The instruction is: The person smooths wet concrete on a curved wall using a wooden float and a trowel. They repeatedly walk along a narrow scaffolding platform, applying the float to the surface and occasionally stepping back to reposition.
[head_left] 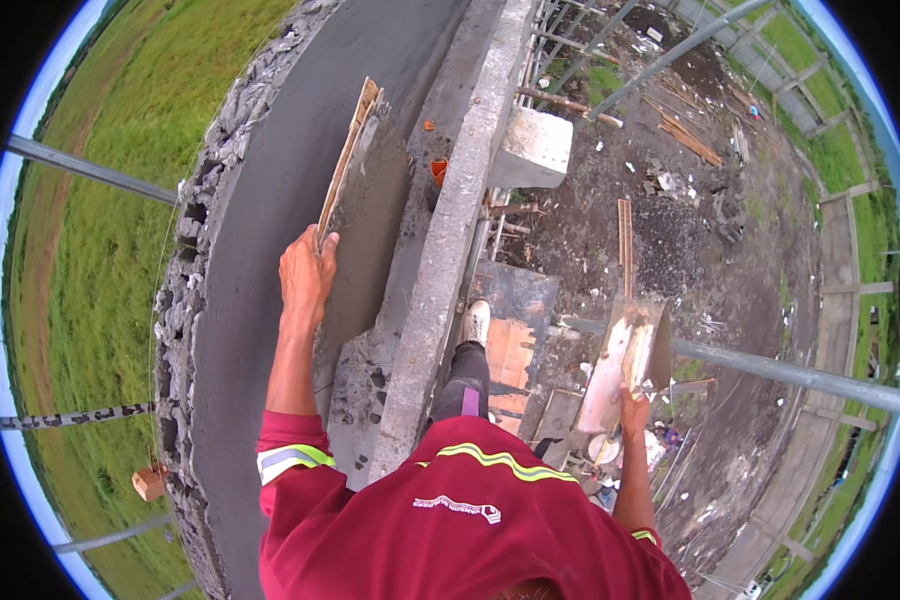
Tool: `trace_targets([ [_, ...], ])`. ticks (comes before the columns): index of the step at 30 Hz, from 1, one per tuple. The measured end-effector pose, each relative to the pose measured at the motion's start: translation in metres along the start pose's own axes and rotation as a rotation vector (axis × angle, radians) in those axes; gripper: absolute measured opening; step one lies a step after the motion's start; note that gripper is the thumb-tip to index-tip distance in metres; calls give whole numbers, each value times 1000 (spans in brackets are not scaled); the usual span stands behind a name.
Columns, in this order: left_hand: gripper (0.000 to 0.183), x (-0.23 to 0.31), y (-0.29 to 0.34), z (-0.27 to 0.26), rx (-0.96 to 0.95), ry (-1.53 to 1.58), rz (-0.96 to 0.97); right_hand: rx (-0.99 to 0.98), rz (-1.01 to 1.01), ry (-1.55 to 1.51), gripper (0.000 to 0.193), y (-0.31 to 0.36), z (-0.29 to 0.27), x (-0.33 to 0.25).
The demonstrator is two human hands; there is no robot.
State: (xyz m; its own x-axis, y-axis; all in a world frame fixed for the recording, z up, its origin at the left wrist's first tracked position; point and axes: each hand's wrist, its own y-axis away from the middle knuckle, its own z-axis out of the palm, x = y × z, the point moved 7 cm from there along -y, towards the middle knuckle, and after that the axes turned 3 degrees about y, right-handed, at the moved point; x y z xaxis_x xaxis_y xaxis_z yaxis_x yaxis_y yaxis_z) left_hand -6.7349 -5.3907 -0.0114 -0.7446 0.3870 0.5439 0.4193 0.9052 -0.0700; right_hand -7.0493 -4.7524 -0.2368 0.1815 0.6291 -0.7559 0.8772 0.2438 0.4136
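Note:
My left hand (306,278) is closed on the near end of a flat board (372,205). Grey mortar coats the board's broad face, and its pale wooden edge shows on the left. The board is tilted beside a smooth grey plastered wall face (270,190). Out to the right, my right hand (634,410) grips a wooden plastering float (604,372) by a pale strip of wood along its back. Some of its fingers are hidden behind the wood. The float is held apart from the wall, with the ground far below it.
Rough block edging (192,235) runs along the wall's left side. A concrete ledge (438,250) passes between my arms, with an orange container (438,172) beside it. My shoe (477,322) stands on a platform panel (530,290). Metal scaffold pipes (790,374) cross at right, above debris-strewn ground.

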Motion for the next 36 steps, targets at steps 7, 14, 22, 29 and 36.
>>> trace_targets([
  [7,34,94,-295,96,-32,13,148,-100,47,-225,18,-54,84,-167],
  [14,41,154,-364,119,386,289,373,-335,109,-430,28,-84,189,-296],
  [22,44,-26,-30,247,-116,667,-379,-845,98,-644,35,-138,366,-440],
  [29,67,-33,91,297,-260,7,56,-912,105,-556,25,-248,532,-497],
  [36,67,-30,85,299,-211,-23,79,-744,299,-543,29,-332,611,-480],
])
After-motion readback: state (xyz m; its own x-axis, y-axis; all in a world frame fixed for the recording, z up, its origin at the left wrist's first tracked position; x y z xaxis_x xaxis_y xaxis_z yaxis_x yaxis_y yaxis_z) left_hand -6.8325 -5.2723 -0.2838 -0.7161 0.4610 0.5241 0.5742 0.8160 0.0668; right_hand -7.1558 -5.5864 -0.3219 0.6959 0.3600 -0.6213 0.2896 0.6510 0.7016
